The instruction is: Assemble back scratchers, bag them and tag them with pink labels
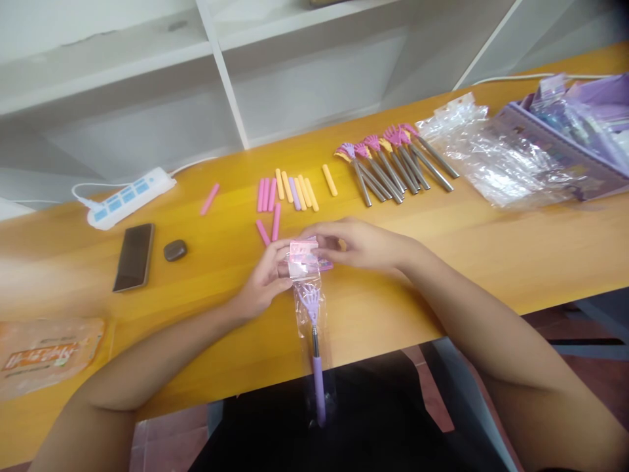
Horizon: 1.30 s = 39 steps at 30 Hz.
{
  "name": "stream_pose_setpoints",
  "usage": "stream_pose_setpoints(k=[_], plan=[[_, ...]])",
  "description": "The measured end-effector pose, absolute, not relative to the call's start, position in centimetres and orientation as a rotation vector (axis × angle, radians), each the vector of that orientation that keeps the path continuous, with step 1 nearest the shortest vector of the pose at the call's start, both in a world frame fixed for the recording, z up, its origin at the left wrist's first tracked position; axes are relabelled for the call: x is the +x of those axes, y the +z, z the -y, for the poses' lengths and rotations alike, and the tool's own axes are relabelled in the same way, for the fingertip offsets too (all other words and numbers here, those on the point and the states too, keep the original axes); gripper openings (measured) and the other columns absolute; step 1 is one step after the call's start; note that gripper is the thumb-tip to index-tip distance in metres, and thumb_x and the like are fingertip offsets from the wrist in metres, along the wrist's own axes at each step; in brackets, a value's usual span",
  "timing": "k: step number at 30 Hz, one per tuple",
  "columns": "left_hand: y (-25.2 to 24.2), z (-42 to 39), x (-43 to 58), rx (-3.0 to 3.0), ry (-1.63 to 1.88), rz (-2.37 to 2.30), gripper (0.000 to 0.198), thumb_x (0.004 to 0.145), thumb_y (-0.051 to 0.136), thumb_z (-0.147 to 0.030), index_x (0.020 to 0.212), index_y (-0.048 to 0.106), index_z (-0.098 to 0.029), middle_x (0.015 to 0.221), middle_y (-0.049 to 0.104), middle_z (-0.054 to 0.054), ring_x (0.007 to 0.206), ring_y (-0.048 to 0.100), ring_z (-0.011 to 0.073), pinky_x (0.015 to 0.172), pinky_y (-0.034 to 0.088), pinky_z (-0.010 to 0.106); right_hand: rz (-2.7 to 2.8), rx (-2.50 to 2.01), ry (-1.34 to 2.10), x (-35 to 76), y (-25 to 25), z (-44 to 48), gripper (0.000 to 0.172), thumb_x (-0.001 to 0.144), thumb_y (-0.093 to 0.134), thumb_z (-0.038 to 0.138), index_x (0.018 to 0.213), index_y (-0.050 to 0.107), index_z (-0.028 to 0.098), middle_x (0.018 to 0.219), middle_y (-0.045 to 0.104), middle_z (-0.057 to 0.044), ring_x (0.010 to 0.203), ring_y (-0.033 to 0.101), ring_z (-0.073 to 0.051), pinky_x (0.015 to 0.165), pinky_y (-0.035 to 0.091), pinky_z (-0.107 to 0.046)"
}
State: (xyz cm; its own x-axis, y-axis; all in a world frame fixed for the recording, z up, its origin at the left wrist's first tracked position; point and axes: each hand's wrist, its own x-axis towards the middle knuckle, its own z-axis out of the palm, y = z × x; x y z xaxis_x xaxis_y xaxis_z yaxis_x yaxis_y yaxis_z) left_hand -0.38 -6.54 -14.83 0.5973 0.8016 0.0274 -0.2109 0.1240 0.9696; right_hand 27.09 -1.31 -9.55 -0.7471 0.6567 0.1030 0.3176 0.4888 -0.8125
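Purple back scratcher in its clear bag hangs over the table edge; left hand and right hand pinch the bag's pink top between them.

Illumination bright, even, diffuse; shadows soft and faint. The glossy orange wooden tabletop carries a pale, washed-out sheen at 9 o'clock. Crinkled clear plastic bags at 2 o'clock show white glints. Left hand, right hand and the clear plastic sleeve with a purple claw-headed scratcher between them read slightly soft. Blur heaviest at 8 o'clock. Lines of the white shelving slant and bow toward the corners.
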Motion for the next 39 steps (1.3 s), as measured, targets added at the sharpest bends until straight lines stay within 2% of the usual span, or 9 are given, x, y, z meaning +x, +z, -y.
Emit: stream_pose_setpoints(k=[4,12,16,22,26,32,34,39], plan=[[-15.01,6.48,-0.51,1.278,0.843,-0.59,0.057,0.1,0.071,-0.019,0.152,0.052,-0.033,0.162,0.058,0.011,0.113,0.075,0.0224,0.097,0.063,0.038,2.32,-0.818,1.167,27.11,-9.54,1.41,0.039,0.106,0.064,0.029,0.144,0.068,0.019,0.081,0.069,0.002,0.067,0.055,-0.011,0.064,0.042,-0.025],[-15.13,6.45,-0.56,1.262,0.862,-0.542,0.063,0.1,0.07,-0.016,0.156,0.05,-0.037,0.159,0.058,0.008,0.11,0.075,0.02,0.098,0.063,0.037,2.324,-0.771,1.163,27.06,-9.87,1.37,0.043,0.105,0.066,0.029,0.146,0.068,0.018,0.084,0.071,0.001,0.067,0.055,-0.011,0.063,0.041,-0.023],[-15.17,6.41,-0.57,1.251,0.858,-0.53,0.064,0.099,0.071,-0.017,0.155,0.05,-0.037,0.16,0.058,0.008,0.115,0.074,0.0218,0.099,0.063,0.038,2.327,-0.768,1.138,27.12,-9.7,1.5,0.044,0.104,0.066,0.027,0.148,0.069,0.019,0.086,0.073,0.0,0.068,0.056,-0.011,0.063,0.043,-0.023],[-15.18,6.44,-0.47,1.233,0.869,-0.514,0.065,0.098,0.073,-0.019,0.156,0.05,-0.037,0.175,0.043,0.009,0.129,0.069,0.0258,0.104,0.063,0.041,2.363,-0.677,1.067,27.11,-9.62,1.56,0.035,0.104,0.065,0.024,0.137,0.077,0.018,0.102,0.078,-0.004,0.071,0.056,-0.009,0.065,0.044,-0.023],[-15.2,6.42,-0.47,1.235,0.87,-0.497,0.064,0.098,0.073,-0.018,0.155,0.05,-0.037,0.177,0.042,0.009,0.13,0.069,0.0257,0.103,0.063,0.04,2.376,-0.623,1.085,27.07,-9.44,1.6,0.034,0.102,0.065,0.018,0.132,0.078,0.018,0.108,0.079,-0.005,0.077,0.059,-0.011,0.068,0.045,-0.023],[-15.25,6.28,-0.48,1.244,0.858,-0.487,0.065,0.098,0.074,-0.02,0.156,0.05,-0.037,0.177,0.041,0.009,0.137,0.066,0.0285,0.108,0.062,0.043,2.384,-0.633,1.123,26.97,-9.27,1.65,0.033,0.102,0.065,0.019,0.133,0.078,0.019,0.114,0.079,-0.006,0.08,0.061,-0.011,0.068,0.046,-0.023],[-15.22,6.28,-0.48,1.248,0.853,-0.497,0.065,0.098,0.075,-0.022,0.156,0.05,-0.036,0.177,0.041,0.01,0.14,0.064,0.0301,0.111,0.061,0.045,2.378,-0.648,1.115,26.92,-9.39,1.65,0.031,0.104,0.065,0.022,0.133,0.077,0.018,0.11,0.079,-0.005,0.079,0.062,-0.011,0.067,0.045,-0.023],[-14.89,6.39,-0.42,1.265,0.83,-0.508,0.063,0.1,0.075,-0.027,0.156,0.047,-0.034,0.176,0.043,0.013,0.139,0.065,0.032,0.11,0.061,0.048,2.227,-0.833,0.985,26.84,-10.09,1.44,0.035,0.108,0.062,0.03,0.138,0.067,0.014,0.08,0.068,0.002,0.067,0.056,-0.01,0.064,0.042,-0.024]])
